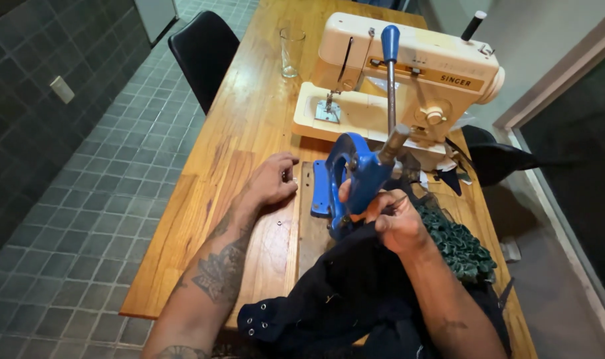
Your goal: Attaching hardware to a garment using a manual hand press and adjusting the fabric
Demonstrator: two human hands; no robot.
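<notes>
A blue hand press with a long upright lever and blue knob stands on a dark board on the wooden table. My right hand grips the press body, pinching dark fabric at its jaw. My left hand rests on the table left of the board, its fingertips on a few small metal eyelets. One loose eyelet lies nearer me. The fabric's near edge has a row of set eyelets.
A cream sewing machine stands behind the press, with an empty drinking glass to its left. Green ruffled cloth lies at my right. Black chairs stand on both sides of the table. Grey tiled floor lies to the left.
</notes>
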